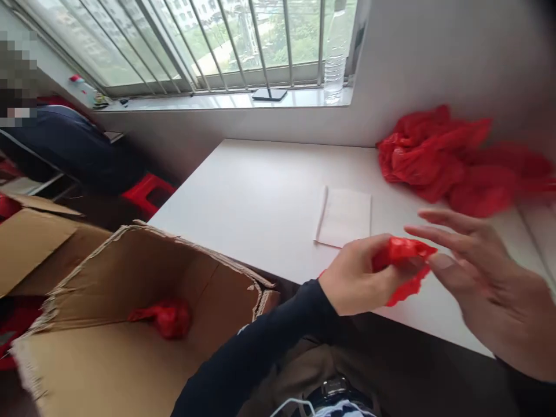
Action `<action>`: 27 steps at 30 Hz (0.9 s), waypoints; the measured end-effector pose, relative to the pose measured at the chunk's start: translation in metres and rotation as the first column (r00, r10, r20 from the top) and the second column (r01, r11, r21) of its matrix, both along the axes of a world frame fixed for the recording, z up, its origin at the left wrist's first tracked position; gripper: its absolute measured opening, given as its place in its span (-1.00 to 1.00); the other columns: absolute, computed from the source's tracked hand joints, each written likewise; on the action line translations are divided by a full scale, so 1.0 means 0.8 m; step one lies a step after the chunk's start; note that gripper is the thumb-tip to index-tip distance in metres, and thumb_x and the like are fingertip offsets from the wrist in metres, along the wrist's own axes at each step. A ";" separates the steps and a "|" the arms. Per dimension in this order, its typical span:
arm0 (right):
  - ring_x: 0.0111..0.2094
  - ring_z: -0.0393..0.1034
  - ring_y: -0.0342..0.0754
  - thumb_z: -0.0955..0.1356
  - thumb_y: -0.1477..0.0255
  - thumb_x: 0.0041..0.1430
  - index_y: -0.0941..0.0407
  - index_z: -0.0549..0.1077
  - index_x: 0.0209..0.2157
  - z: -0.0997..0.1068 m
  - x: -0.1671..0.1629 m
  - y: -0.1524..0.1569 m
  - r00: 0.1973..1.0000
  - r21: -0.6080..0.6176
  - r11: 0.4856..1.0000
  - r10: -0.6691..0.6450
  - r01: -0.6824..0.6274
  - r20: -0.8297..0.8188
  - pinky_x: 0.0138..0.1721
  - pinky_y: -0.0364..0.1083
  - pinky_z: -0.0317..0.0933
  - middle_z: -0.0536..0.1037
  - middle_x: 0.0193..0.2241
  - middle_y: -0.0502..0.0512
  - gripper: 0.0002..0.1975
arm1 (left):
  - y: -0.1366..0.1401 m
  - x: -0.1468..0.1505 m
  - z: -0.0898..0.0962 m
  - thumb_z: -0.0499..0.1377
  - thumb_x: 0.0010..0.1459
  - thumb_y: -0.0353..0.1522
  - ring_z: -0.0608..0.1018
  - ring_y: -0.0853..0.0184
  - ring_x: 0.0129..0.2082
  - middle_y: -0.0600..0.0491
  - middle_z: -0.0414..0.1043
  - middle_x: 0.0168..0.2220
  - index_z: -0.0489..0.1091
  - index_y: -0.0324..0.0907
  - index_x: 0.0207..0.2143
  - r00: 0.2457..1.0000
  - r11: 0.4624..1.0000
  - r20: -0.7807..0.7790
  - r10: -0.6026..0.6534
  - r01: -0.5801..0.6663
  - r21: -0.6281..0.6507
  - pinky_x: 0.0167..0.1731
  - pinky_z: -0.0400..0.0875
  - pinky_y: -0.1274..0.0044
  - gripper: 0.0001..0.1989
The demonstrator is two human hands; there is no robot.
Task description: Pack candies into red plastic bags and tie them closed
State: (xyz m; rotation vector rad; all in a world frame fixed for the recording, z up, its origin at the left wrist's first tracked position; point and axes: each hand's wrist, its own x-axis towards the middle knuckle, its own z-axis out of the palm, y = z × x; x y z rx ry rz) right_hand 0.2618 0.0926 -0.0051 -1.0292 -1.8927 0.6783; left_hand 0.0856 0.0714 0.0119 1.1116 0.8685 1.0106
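Note:
My left hand (362,277) is closed around a crumpled red plastic bag (410,249), held just above the table's near edge. Part of the bag hangs below the fingers and part is hidden behind them. Close by on the right, my right hand (486,272) has its fingers spread, with the thumb tip at the bag's edge; whether it touches is unclear. Beyond both hands a flat white packet or folded sheet (345,217) lies on the white table (252,191).
A heap of red plastic bags (434,153) lies at the table's back right. An open cardboard box (108,370) at my left contains a knotted red bag (171,318). A plastic bottle (334,63) and a phone (269,94) rest on the windowsill. A person (78,145) sits far left near a red stool (147,191).

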 end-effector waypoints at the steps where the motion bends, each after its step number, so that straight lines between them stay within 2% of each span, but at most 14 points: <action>1: 0.11 0.38 0.13 0.31 0.21 0.36 -0.23 0.45 0.12 0.007 0.002 0.004 0.999 -0.072 0.997 0.013 -0.011 0.035 0.12 0.17 0.33 0.44 0.10 0.02 -0.68 | 0.006 -0.002 -0.003 0.18 0.26 -0.23 0.42 0.41 -0.46 0.05 0.38 -0.44 0.37 -0.22 -0.36 0.999 0.999 0.021 -0.029 0.028 0.025 -0.41 0.34 0.53 -0.77; 3: -0.01 0.44 0.04 0.32 0.24 0.38 -0.19 0.44 0.10 0.014 0.003 0.008 0.998 -0.208 0.977 0.054 -0.047 0.026 0.01 0.08 0.39 0.50 -0.02 0.00 -0.71 | 0.017 -0.006 -0.004 0.10 0.32 -0.15 0.34 0.45 -0.54 0.10 0.29 -0.54 0.30 -0.20 -0.45 0.999 1.000 0.030 -0.030 0.030 0.009 -0.47 0.25 0.54 -0.64; 5: -0.09 0.46 -0.02 0.34 0.28 0.38 -0.13 0.49 -0.01 0.017 0.001 0.009 0.997 -0.235 0.969 0.070 -0.076 -0.031 -0.07 0.01 0.38 0.53 -0.13 -0.03 -0.81 | 0.024 -0.009 0.000 0.05 0.35 -0.11 0.25 0.47 -0.62 0.16 0.17 -0.65 0.28 -0.19 -0.48 1.000 0.999 0.021 -0.016 0.017 -0.034 -0.49 0.19 0.54 -0.58; 7: -0.14 0.45 -0.06 0.36 0.36 0.37 -0.08 0.52 -0.10 0.019 -0.002 0.008 0.996 -0.179 0.982 0.043 -0.056 -0.075 -0.09 -0.03 0.35 0.52 -0.18 -0.04 -0.88 | 0.028 -0.011 0.003 0.04 0.35 -0.08 0.25 0.45 -0.65 0.18 0.17 -0.68 0.37 -0.20 -0.33 0.998 0.991 0.054 -0.009 0.016 -0.130 -0.48 0.22 0.53 -0.61; 10: -0.20 0.43 -0.08 0.38 0.50 0.33 -0.06 0.51 -0.13 0.024 -0.007 0.001 0.990 -0.032 0.996 0.076 -0.080 -0.123 -0.14 -0.06 0.32 0.53 -0.26 -0.05 -0.84 | 0.031 -0.015 0.006 0.11 0.30 -0.07 0.44 0.37 -0.52 0.06 0.40 -0.51 0.37 -0.22 -0.02 0.986 0.947 0.162 0.047 0.007 -0.322 -0.37 0.35 0.49 -0.58; 13: -0.24 0.41 -0.09 0.38 0.56 0.29 -0.04 0.47 -0.09 0.025 -0.009 -0.004 0.976 0.005 0.977 0.212 -0.212 -0.043 -0.17 -0.07 0.32 0.53 -0.27 -0.06 -0.77 | 0.032 -0.020 0.006 0.24 0.22 -0.16 0.53 0.30 -0.35 -0.03 0.47 -0.32 0.41 -0.22 -0.12 0.973 0.933 0.224 0.052 0.033 -0.358 -0.30 0.40 0.48 -0.68; 15: -0.20 0.41 -0.08 0.38 0.53 0.30 -0.03 0.45 -0.09 0.021 -0.009 -0.001 0.975 -0.050 0.974 0.223 -0.223 -0.009 -0.13 -0.06 0.31 0.53 -0.23 -0.04 -0.79 | 0.031 -0.025 0.008 0.30 0.17 -0.23 0.52 0.33 -0.35 0.00 0.45 -0.34 0.40 -0.21 -0.26 0.981 0.956 0.192 0.013 0.044 -0.290 -0.31 0.39 0.51 -0.76; 17: -0.02 0.36 -0.02 0.38 0.45 0.31 -0.03 0.42 -0.03 0.013 -0.008 0.008 0.987 -0.060 0.985 0.160 -0.160 0.003 0.01 -0.02 0.26 0.49 -0.08 0.02 -0.79 | 0.030 -0.031 0.009 0.35 0.12 -0.29 0.47 0.39 -0.41 0.05 0.42 -0.39 0.39 -0.20 -0.32 0.993 0.975 0.114 -0.017 0.042 -0.217 -0.35 0.36 0.54 -0.78; 19: 0.16 0.25 0.04 0.39 0.35 0.31 -0.03 0.32 0.14 0.004 -0.009 0.018 0.987 -0.088 0.983 0.162 -0.161 0.000 0.17 0.04 0.16 0.39 0.11 0.08 -0.60 | 0.029 -0.038 0.011 0.36 0.09 -0.33 0.44 0.41 -0.43 0.07 0.40 -0.38 0.39 -0.18 -0.31 0.998 0.987 0.039 -0.045 0.051 -0.153 -0.36 0.36 0.54 -0.79; 20: 0.17 0.24 0.05 0.40 0.30 0.30 -0.02 0.25 0.22 0.000 -0.009 0.023 0.978 -0.144 0.968 0.208 -0.207 -0.009 0.19 0.05 0.16 0.38 0.13 0.10 -0.50 | 0.029 -0.040 0.012 0.34 0.09 -0.35 0.44 0.40 -0.42 0.07 0.40 -0.36 0.39 -0.17 -0.29 0.998 0.990 -0.002 -0.070 0.069 -0.121 -0.36 0.37 0.53 -0.81; 22: 0.01 0.38 0.03 0.39 0.22 0.30 0.00 0.25 0.23 -0.007 -0.011 0.031 0.959 -0.286 0.916 0.280 -0.280 -0.043 0.09 0.03 0.25 0.48 -0.02 0.09 -0.47 | 0.029 -0.044 0.009 0.28 0.12 -0.41 0.47 0.36 -0.36 0.06 0.42 -0.30 0.38 -0.14 -0.23 0.987 0.997 -0.142 -0.079 0.077 -0.018 -0.32 0.41 0.51 -0.84; 24: -0.25 0.42 -0.02 0.36 0.17 0.33 0.02 0.37 0.11 -0.012 -0.014 0.035 0.964 -0.395 0.881 0.259 -0.262 -0.061 -0.09 -0.01 0.32 0.50 -0.30 0.01 -0.60 | 0.027 -0.045 0.002 0.19 0.14 -0.47 0.50 0.33 -0.31 0.04 0.46 -0.26 0.38 -0.12 -0.17 0.930 0.986 -0.366 0.041 0.022 0.165 -0.27 0.43 0.49 -0.81; 25: -0.32 0.39 -0.03 0.31 0.14 0.36 0.02 0.41 0.06 -0.014 -0.015 0.036 0.970 -0.428 0.871 0.232 -0.241 -0.073 -0.16 -0.02 0.33 0.46 -0.40 -0.02 -0.64 | 0.026 -0.044 -0.005 0.16 0.14 -0.51 0.52 0.32 -0.28 0.03 0.47 -0.23 0.38 -0.11 -0.14 0.869 0.959 -0.474 0.142 -0.003 0.282 -0.26 0.43 0.49 -0.77; 27: -0.38 0.36 -0.03 0.19 0.11 0.43 0.03 0.40 0.09 -0.018 -0.017 0.038 0.971 -0.477 0.846 0.203 -0.240 -0.128 -0.23 -0.02 0.33 0.38 -0.50 -0.04 -0.61 | 0.022 -0.041 -0.020 0.08 0.11 -0.58 0.53 0.31 -0.27 -0.01 0.48 -0.18 0.40 -0.11 -0.12 0.714 0.868 -0.611 0.342 0.009 0.496 -0.30 0.42 0.50 -0.67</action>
